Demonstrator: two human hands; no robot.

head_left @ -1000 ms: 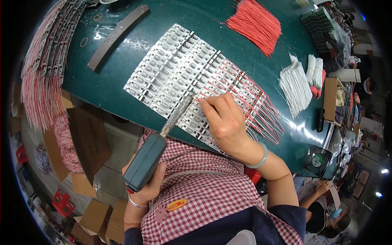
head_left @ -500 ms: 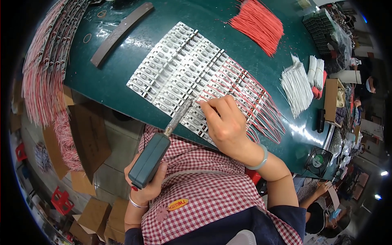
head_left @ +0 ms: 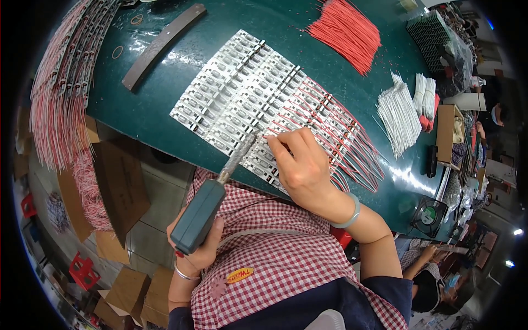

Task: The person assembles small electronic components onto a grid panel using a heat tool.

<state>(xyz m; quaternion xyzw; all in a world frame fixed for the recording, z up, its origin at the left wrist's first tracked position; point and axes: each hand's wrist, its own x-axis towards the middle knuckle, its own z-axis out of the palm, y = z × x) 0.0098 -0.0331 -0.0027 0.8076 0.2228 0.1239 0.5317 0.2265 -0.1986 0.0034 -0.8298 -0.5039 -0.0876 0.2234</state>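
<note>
My left hand (head_left: 201, 250) is wrapped tight on the soldering iron (head_left: 217, 192), tip down at the white strips (head_left: 247, 93) on the bench (head_left: 137, 110). My right hand (head_left: 300, 168) pinches a thin wire (head_left: 272, 135) flat w/ fingers together (so it stays put by the tip).

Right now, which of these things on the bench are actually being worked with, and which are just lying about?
In use:
- soldering iron, in the left hand
- red wire, pinched by the right hand
- white circuit strips, under the iron's tip

Lying about:
- loose red wires
- white wire bundle
- brown bar
- small fan
</note>
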